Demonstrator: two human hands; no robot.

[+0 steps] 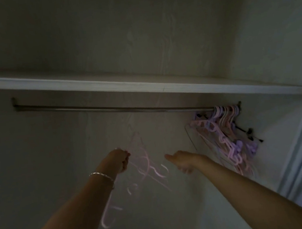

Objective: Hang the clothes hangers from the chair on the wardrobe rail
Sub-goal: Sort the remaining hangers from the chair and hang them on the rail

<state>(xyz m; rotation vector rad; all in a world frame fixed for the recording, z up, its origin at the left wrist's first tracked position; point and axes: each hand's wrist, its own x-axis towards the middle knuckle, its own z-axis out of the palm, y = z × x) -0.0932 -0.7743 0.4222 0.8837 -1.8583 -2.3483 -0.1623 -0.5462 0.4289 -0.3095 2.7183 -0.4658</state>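
Lifting hangers (pixel 146 163) toward the rail (pixel 108 108).
Left hand (pixel 119 160) fingers grip the bunch; right hand (pixel 183 160) fingers lie loose, free for hooking.

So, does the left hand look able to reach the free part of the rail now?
Probably yes: the left hand, gripping pink hangers, is below the rail, and nothing hangs between them.

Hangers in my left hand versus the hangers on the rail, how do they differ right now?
The held hangers are gripped by the left hand, well below the rail; the hung hangers hook over its right end. The held hangers are smeared by motion blur; the hung hangers look sharper. The held hangers look all pink; the hung hangers mix pink and purple. Both are bunches of thin hangers.
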